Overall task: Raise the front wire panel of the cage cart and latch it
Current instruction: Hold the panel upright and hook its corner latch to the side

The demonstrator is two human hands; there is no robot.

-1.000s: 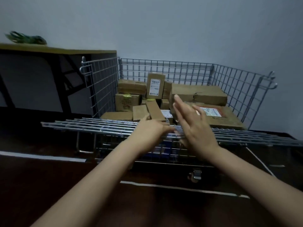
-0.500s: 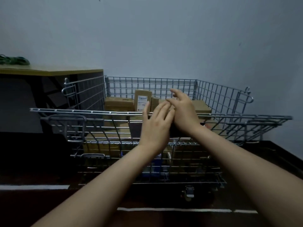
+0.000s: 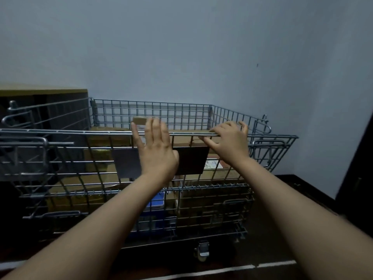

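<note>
The front wire panel of the cage cart stands nearly upright, its top rail running across the middle of the view. My left hand lies flat against the panel near its centre, fingers spread and pointing up past the top rail. My right hand rests on the top rail further right, fingers curled over it. A dark plate hangs on the panel between my hands. Wire latch loops show at the panel's left end and right end.
Brown cardboard boxes fill the cart behind the panel. A caster wheel sits under the cart front. A dark desk with a wooden top stands left of the cart. The grey wall is close behind. A white line marks the floor.
The front panel swung from lying flat outward to nearly upright. My hands moved apart along its top rail, the right one sliding right. The camera tilted upward.
</note>
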